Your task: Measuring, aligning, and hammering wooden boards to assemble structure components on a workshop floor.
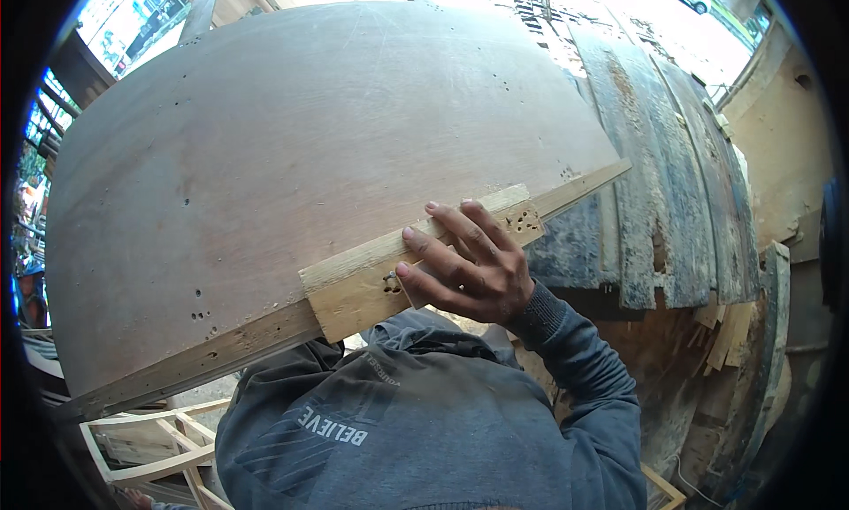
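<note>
A short, pale wooden block [340,296] rests along the near edge of a large brown plywood panel [292,147], overlapping a long wooden strip [239,340] on that edge. Dark nail holes show near both ends of the block. My right hand [473,267] is closed over the block, its fingers lying across the top and face; the palm side is hidden. My left hand does not show.
Weathered, stained boards [637,174] lie beyond the panel's right side. A pale slatted wooden frame [181,457] is low on the left. Near it, part of a hand [137,499] shows at the lower rim; whose it is I cannot tell.
</note>
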Demonstrator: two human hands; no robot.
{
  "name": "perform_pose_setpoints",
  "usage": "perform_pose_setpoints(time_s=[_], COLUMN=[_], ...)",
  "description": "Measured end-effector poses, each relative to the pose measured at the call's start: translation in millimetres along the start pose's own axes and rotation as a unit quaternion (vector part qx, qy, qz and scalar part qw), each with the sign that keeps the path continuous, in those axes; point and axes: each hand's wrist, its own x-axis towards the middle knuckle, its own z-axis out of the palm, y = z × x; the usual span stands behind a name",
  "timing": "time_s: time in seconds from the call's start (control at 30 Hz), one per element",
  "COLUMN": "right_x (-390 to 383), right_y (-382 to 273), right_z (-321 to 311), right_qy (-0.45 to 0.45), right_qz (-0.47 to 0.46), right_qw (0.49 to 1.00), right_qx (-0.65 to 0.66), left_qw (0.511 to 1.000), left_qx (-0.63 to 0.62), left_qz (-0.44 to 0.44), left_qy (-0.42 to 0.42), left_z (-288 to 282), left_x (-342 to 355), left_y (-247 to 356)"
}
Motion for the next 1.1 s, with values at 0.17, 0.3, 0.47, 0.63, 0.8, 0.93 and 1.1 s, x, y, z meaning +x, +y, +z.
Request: perform_pose_setpoints(time_s=[0.17,0.3,0.47,0.63,0.8,0.93,1.1], right_x=[90,149,211,204,193,204,212], right_y=[29,49,69,78,109,148,229], right_z=[139,268,378,462,552,628,728], right_qy=[0.036,0.045,0.055,0.077,0.061,0.087,0.089], right_qz=[-0.010,-0.004,0.009,0.053,0.103,0.145,0.144], right_qw=[0.999,0.998,0.993,0.982,0.971,0.960,0.950], right_qx=[0.014,0.053,0.106,0.161,0.206,0.224,0.262], left_qw=[1.000,0.998,0.995,0.990,0.985,0.979,0.966], left_qx=[-0.012,-0.010,0.006,0.017,0.017,0.012,-0.016], left_qz=[-0.014,-0.036,-0.073,-0.109,-0.136,-0.164,-0.206], left_qy=[0.024,0.043,0.062,0.094,0.109,0.123,0.154], left_z=[-100,-182,-283,-335,-369,-399,-433], left_x=[74,127,188,225,290,360,457], left_y=[-101,-186,-231,-263,-327,-401,-519])
